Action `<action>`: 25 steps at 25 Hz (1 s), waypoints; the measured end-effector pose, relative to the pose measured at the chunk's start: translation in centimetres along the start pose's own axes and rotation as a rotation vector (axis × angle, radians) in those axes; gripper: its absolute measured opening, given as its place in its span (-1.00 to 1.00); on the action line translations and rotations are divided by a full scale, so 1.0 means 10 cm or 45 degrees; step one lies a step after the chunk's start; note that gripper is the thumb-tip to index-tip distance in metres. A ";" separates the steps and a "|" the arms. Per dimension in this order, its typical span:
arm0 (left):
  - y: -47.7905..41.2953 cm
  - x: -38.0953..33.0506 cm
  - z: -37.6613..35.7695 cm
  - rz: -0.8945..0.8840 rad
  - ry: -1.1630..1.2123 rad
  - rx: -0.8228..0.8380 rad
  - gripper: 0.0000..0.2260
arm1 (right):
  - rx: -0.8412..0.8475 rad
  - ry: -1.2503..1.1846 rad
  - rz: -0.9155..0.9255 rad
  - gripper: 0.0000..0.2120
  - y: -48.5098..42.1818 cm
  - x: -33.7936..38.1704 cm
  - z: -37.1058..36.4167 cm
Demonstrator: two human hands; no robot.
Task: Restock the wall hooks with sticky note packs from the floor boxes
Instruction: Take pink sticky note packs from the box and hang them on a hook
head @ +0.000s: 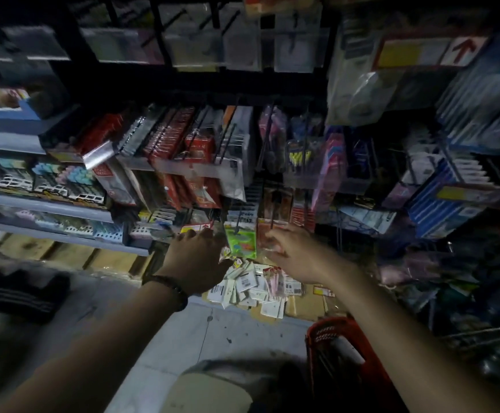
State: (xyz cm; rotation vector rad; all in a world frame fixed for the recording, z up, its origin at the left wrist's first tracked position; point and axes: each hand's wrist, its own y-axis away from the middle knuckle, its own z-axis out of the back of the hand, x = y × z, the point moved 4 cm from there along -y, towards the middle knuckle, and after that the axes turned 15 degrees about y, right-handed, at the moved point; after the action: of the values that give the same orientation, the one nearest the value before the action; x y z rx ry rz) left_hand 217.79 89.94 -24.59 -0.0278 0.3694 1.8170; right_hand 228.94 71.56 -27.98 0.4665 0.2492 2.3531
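Green sticky note pack [241, 243] hangs upright between left hand [196, 253] and right hand [289, 253], both just beside it; their grips cannot be told.

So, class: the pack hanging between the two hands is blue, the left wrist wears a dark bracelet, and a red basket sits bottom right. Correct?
Not quite. The head view shows the pack between the left hand and right hand is green, not blue. The dark bracelet and the red basket are as stated.
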 end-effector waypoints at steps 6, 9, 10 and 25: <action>-0.36 0.03 -0.16 0.030 -0.011 0.083 -0.46 | 0.067 -0.025 -0.012 -0.52 -0.34 -0.32 -0.20; -0.47 0.16 -0.24 0.007 0.013 0.094 -0.54 | 0.041 -0.090 -0.036 -0.46 -0.50 -0.36 -0.30; -0.53 0.21 -0.28 -0.022 0.017 0.090 -0.54 | 0.004 -0.127 -0.063 -0.44 -0.55 -0.37 -0.33; -1.71 1.39 -2.81 -0.573 0.088 -0.010 -0.66 | -0.266 -0.200 -0.532 -0.55 -1.34 -0.73 -2.89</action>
State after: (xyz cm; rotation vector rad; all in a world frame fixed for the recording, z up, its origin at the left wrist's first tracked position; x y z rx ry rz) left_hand 225.21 99.47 -58.20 -0.1672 0.3710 1.3745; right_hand 230.67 74.95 -60.42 0.4458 0.0213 1.8997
